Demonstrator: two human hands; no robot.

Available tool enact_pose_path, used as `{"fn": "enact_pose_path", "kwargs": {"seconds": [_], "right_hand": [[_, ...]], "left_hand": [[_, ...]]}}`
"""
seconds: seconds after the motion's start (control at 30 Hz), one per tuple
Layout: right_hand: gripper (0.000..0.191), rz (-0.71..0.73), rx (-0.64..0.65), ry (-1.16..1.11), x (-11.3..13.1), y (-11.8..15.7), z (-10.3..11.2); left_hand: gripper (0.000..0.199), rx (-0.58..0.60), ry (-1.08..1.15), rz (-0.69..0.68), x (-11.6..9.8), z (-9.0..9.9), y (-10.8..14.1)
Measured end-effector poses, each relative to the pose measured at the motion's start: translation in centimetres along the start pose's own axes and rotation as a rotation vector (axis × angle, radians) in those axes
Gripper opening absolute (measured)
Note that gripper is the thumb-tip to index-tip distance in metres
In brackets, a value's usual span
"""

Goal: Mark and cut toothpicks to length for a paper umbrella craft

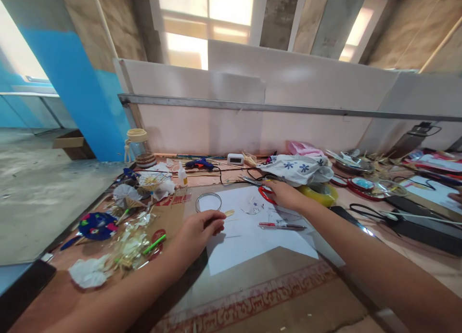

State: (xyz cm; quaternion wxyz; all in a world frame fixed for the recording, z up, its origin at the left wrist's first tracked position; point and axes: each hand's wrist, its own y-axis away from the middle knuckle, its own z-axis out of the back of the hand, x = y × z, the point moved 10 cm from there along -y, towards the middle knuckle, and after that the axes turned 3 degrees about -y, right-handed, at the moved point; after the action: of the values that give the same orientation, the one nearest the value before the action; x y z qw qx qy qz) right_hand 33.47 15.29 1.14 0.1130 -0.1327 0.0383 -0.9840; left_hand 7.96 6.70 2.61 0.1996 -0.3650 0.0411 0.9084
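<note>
My right hand (283,194) grips red-handled scissors (266,194), whose metal blades point to the far left. My left hand (205,225) is curled over the white paper (260,246); what its closed fingers hold, if anything, is hidden. Just beyond its fingertips shows a small bundle of thin pale sticks (230,212). A round hoop (208,203) rests at the paper's left edge. Between the hands lies a clear round piece with small dark flower shapes (251,204). Nearer me on the paper is a red-and-clear pen (282,226).
Left are a glue bottle (182,175), a glue gun (200,164), a glass jar (140,149) and a dark-blue floral disc (97,226). Right are flower-print cloth (298,169), yellow tape (321,194), a phone (352,220) and a power bank (426,222). Another person's hand (456,196) shows far right.
</note>
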Motion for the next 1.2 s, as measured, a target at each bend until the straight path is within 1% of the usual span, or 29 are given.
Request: {"fn": "enact_pose_path", "kwargs": {"seconds": [0.1,0.2,0.3,0.4,0.47,0.5,0.53,0.6,0.67,0.73,0.77,0.83,0.93,1.0,1.07,1.2], "right_hand": [[0.053,-0.019,0.000,-0.010,-0.4,-0.9,-1.0],[0.056,-0.054,-0.014,-0.054,-0.9,-1.3,-1.0],[0.059,-0.101,-0.070,-0.138,-1.4,-1.2,0.1],[0.052,-0.145,-0.160,-0.270,-1.2,0.0,2.0],[0.045,-0.145,-0.174,-0.394,-0.1,1.4,2.7],[0.046,-0.129,-0.155,-0.463,0.9,2.4,2.7],[0.050,-0.104,-0.125,-0.527,2.3,3.4,2.6],[0.067,-0.058,-0.068,-0.634,5.3,5.8,2.2],[0.072,0.001,0.001,-0.724,8.5,8.1,1.6],[0.065,0.025,0.088,-0.932,10.8,10.0,0.7],[0.063,0.040,0.124,-0.979,11.6,10.6,0.5],[0.062,0.068,0.133,-0.972,12.2,11.3,0.4],[0.071,0.114,0.103,-0.876,11.8,11.2,0.7],[0.074,0.118,0.105,-0.866,11.5,10.9,0.4],[0.073,0.095,0.132,-0.878,11.5,10.8,-0.3],[0.070,0.081,0.161,-0.888,12.2,11.1,-1.0]], "left_hand": [[0.035,-0.038,0.132,0.022,1.1,-0.3,0.1],[0.033,-0.055,0.220,0.025,1.7,-0.7,0.1],[0.031,-0.067,0.278,0.025,1.9,-0.8,0.2],[0.029,-0.063,0.331,0.028,1.9,-1.1,0.3],[0.029,-0.052,0.371,0.035,1.9,-1.3,0.3],[0.029,-0.047,0.390,0.040,1.9,-1.4,0.2],[0.030,-0.042,0.409,0.045,1.9,-1.4,0.2],[0.030,-0.037,0.447,0.060,1.9,-1.4,0.1],[0.032,-0.038,0.491,0.077,2.0,-1.2,0.0],[0.035,-0.036,0.542,0.090,1.8,-0.8,-0.1],[0.036,-0.034,0.568,0.095,1.6,-0.5,0.0],[0.039,-0.029,0.617,0.099,0.9,0.2,0.1],[0.037,-0.022,0.676,0.103,-0.4,1.3,0.5],[0.034,-0.021,0.737,0.102,-1.2,1.8,0.9],[0.032,-0.004,0.805,0.102,-1.8,1.9,1.1],[0.031,0.082,0.870,0.118,-2.4,0.9,1.4]]}}
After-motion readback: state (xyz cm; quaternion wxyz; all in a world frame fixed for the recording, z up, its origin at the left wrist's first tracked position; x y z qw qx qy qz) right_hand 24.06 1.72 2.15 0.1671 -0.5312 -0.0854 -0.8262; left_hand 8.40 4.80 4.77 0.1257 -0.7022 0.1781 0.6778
